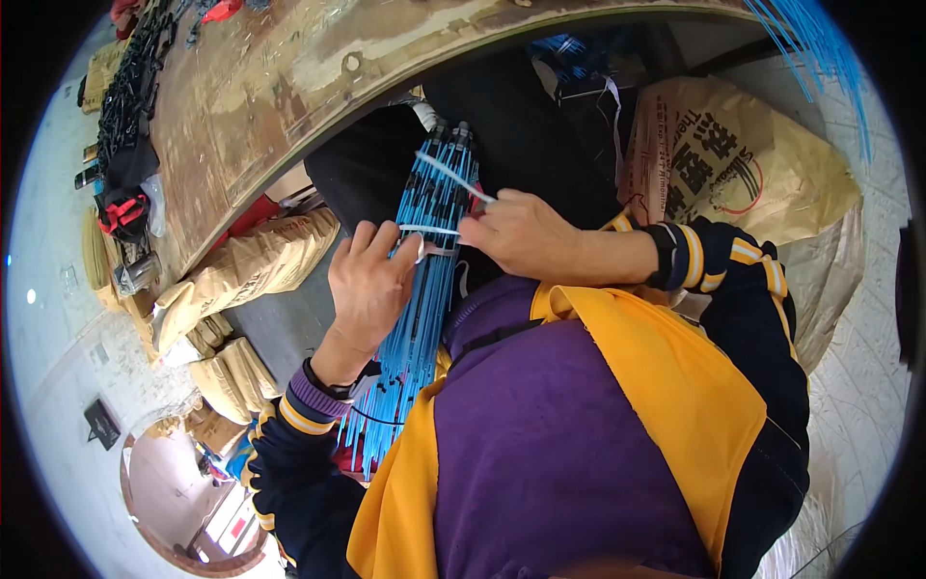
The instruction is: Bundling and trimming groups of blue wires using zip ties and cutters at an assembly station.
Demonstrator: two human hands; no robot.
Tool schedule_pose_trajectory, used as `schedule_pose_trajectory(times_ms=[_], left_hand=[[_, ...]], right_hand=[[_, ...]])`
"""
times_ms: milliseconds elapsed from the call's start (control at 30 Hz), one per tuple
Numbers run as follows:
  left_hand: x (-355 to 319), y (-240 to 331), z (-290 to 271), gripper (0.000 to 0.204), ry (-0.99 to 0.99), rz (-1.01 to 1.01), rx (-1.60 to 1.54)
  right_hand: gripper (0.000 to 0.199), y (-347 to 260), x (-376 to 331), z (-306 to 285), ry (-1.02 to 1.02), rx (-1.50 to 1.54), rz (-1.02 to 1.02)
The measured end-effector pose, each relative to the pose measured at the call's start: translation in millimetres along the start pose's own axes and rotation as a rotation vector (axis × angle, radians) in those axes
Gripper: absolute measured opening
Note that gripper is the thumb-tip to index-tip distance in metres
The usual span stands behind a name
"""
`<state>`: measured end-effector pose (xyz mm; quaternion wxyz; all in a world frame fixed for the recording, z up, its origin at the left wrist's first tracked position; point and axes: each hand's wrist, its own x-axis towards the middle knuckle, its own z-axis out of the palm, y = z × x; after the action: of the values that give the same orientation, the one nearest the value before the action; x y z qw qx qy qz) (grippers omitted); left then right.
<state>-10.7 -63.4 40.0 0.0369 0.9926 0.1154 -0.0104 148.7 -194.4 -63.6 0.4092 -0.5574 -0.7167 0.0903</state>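
A long bundle of thin blue rods or wires [417,314] with black pieces at its far end lies across my lap. A narrow white strip [431,230] passes across the bundle, and one end sticks up and away at a slant. My right hand [529,236] is closed on the strip at the bundle's right side, thumb and fingers pinched together. On the left side, my left hand [370,286] presses against the bundle with curled fingers, and a whitish loop of the strip shows at its fingertips. Its exact grip is partly hidden.
A worn wooden table [280,87] curves across the top, with black parts [130,116] heaped at its left. More blue strands [820,58] hang at the upper right. Brown paper sacks stand at the right [743,159] and left [251,275].
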Motion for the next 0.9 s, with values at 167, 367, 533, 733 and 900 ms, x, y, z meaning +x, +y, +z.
schedule_pose_trajectory(times_ms=[167, 367, 533, 733, 900], left_hand=[[4, -14, -4, 0.006, 0.031, -0.070, -0.029], [-15, -17, 38, 0.016, 0.065, -0.383, -0.341], [-35, -38, 56, 0.023, -0.198, -0.921, -1.137], [-78, -39, 37, 0.021, 0.021, -1.046, -1.407], [-91, -36, 21, 0.022, 0.172, -0.952, -1.610]], right_hand=[[0.020, 11, -24, -12, -0.140, 0.347, 0.179], [0.017, 2, -41, -14, -0.106, 0.435, 0.069], [0.012, -9, -39, -16, -0.055, 0.585, 0.047], [0.012, -21, -33, -11, -0.174, 0.570, 0.007], [0.015, -29, -16, 1, -0.236, 0.934, 0.065]])
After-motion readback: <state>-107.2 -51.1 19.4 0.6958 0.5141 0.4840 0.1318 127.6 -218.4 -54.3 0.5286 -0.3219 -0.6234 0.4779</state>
